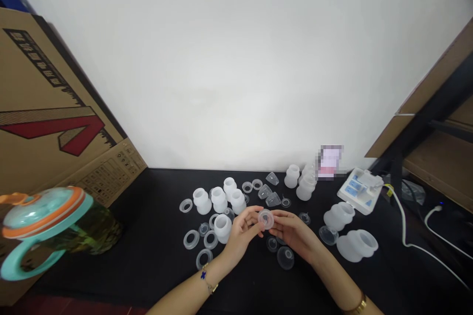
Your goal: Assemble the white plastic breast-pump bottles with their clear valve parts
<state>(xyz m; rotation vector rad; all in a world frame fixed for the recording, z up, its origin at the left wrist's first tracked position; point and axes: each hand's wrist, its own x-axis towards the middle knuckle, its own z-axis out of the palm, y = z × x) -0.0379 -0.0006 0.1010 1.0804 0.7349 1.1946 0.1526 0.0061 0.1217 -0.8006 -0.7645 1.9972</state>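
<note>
My left hand (242, 230) and my right hand (293, 230) meet over the black table (155, 236), both pinching one small clear round plastic disc (265, 218) between their fingertips. Around them lie several white translucent plastic cups (219, 199), flat clear rings (191, 239) and small clear caps (285, 257). A white cup (222, 228) stands just left of my left hand. Clear cone-shaped pieces (272, 178) lie farther back.
A large cardboard box (48, 123) leans at the left. In front of it lies a jug with a teal and orange lid (48, 216). Larger white cups (356, 244) sit at the right, beside a white device (360, 189) with white cables (404, 236). A wooden shelf frame (432, 123) stands far right.
</note>
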